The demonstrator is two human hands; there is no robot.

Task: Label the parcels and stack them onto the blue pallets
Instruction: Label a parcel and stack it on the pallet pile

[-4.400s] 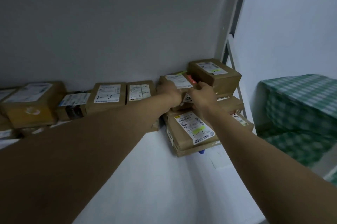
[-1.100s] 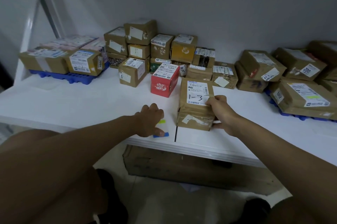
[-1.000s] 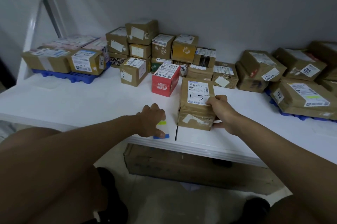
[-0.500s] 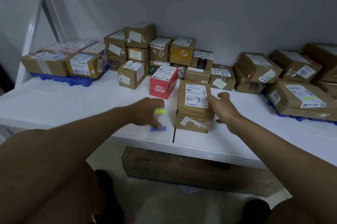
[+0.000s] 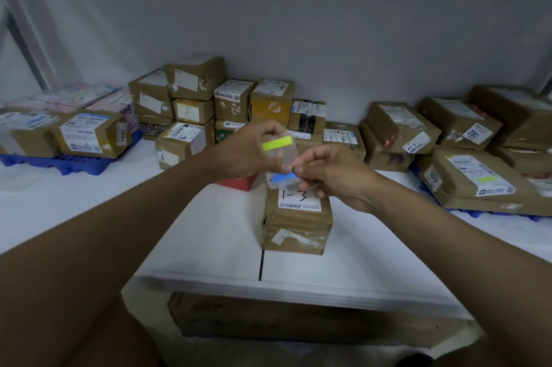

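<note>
Brown cardboard parcel marked "1-3" lies directly below both hands, long axis running away; left hand grips a clear sticker sheet, right hand apparently pinches its blue tab.

Single head-worn wide-angle view looks forward and down, close over the white tabletop, toward stacked brown cardboard parcels along the grey back wall

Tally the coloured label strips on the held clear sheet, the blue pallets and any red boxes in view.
Yellow-green label strip on the clear sheet: 1
Blue label strip on it: 1
Blue plastic pallets, left and right: 2
Red cardboard box: 1
Total: 5
</note>
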